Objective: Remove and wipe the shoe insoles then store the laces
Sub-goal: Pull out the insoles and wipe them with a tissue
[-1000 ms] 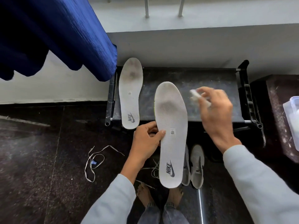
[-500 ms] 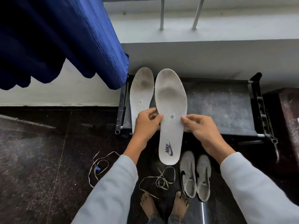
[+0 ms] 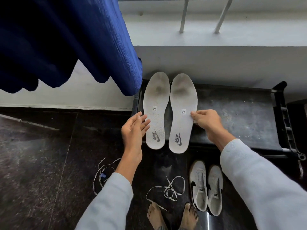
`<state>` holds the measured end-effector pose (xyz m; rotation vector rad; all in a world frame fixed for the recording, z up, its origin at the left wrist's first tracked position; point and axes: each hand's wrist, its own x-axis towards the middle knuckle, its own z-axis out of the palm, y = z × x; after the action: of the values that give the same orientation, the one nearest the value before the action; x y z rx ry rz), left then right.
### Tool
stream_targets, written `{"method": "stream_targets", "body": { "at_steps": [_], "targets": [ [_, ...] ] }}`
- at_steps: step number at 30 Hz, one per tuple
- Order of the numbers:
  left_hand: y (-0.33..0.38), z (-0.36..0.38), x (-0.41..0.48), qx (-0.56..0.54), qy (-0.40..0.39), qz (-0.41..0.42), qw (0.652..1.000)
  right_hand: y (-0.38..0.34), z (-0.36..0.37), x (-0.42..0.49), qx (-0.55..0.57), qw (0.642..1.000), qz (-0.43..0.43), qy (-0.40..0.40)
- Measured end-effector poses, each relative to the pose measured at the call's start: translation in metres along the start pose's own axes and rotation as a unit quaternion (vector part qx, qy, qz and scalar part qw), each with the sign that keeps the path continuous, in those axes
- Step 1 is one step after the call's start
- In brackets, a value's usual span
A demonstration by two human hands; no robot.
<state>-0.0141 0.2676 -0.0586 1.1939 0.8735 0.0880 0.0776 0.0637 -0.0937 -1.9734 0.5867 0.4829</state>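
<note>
A dark speckled floor (image 3: 41,163) filled the near part of the scene, and a blue curtain (image 3: 66,39) hung over the far left. Against the white wall (image 3: 216,63) stood a low black rack (image 3: 240,117) with a dusty top. Two pale sleeves came in from the near edge.

On the left part of the rack lay two white insoles side by side, toes toward the wall and heels overhanging the near edge. The left insole (image 3: 157,110) lay flat just beside the right insole (image 3: 181,113), the two almost touching along their inner edges. Both showed grey wear marks at the forefoot and a printed logo at the heel.

The right hand (image 3: 206,121) pinched the right edge of the right insole at its middle, thumb above and fingers curled beneath; whether anything else was tucked in that hand could not be told. The left hand (image 3: 134,128) was spread open with the palm turned up and held nothing, its fingertips just at the left edge of the left insole.

On the floor near the rack stood a pair of white shoes (image 3: 206,188), close together, to the right of the person's bare feet (image 3: 172,216). One loose lace (image 3: 167,190) lay tangled between the feet and the insoles. A second lace (image 3: 101,173) lay further left, partly hidden by the left sleeve (image 3: 108,201).
</note>
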Motion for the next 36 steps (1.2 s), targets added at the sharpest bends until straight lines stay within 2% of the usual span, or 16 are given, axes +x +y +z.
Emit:
{"method": "stream_targets", "body": {
  "at_steps": [10, 13, 15, 17, 19, 22, 25, 27, 30, 33, 36],
  "targets": [
    [-0.005, -0.001, 0.007, 0.022, -0.020, 0.012, 0.999, 0.006, 0.002, -0.003, -0.017, 0.996, 0.005, 0.083],
    [-0.005, -0.001, 0.007, 0.021, -0.018, 0.015, 1.000, 0.004, -0.003, -0.016, -0.070, 0.986, -0.051, 0.144],
    [-0.005, 0.000, 0.006, 0.020, -0.015, 0.014, 1.000, 0.004, -0.009, -0.026, -0.105, 0.965, -0.116, 0.211],
    [-0.004, 0.001, 0.007, 0.022, -0.010, 0.017, 1.000, 0.002, -0.014, -0.040, -0.098, 0.940, -0.186, 0.267],
    [-0.004, 0.002, 0.007, 0.032, 0.000, 0.026, 0.999, 0.000, -0.013, -0.057, -0.066, 0.924, -0.241, 0.288],
    [-0.003, 0.002, 0.007, 0.069, 0.019, 0.049, 0.996, -0.005, 0.003, -0.074, -0.001, 0.935, -0.252, 0.249],
    [-0.004, 0.002, 0.008, 0.100, 0.024, 0.050, 0.993, -0.010, 0.027, -0.073, 0.073, 0.977, -0.163, 0.113],
    [-0.005, 0.003, 0.007, 0.118, 0.025, 0.047, 0.992, -0.011, 0.038, -0.071, 0.087, 0.988, -0.120, 0.051],
    [-0.008, 0.001, -0.002, 0.153, 0.039, 0.060, 0.986, -0.009, 0.047, -0.068, 0.073, 0.992, -0.101, 0.031],
    [-0.020, -0.006, -0.017, 0.177, 0.085, 0.068, 0.978, -0.007, 0.053, -0.064, 0.052, 0.994, -0.086, 0.038],
    [-0.036, -0.010, -0.029, 0.174, 0.128, 0.044, 0.975, -0.006, 0.057, -0.062, 0.047, 0.995, -0.078, 0.039]
  ]
}}
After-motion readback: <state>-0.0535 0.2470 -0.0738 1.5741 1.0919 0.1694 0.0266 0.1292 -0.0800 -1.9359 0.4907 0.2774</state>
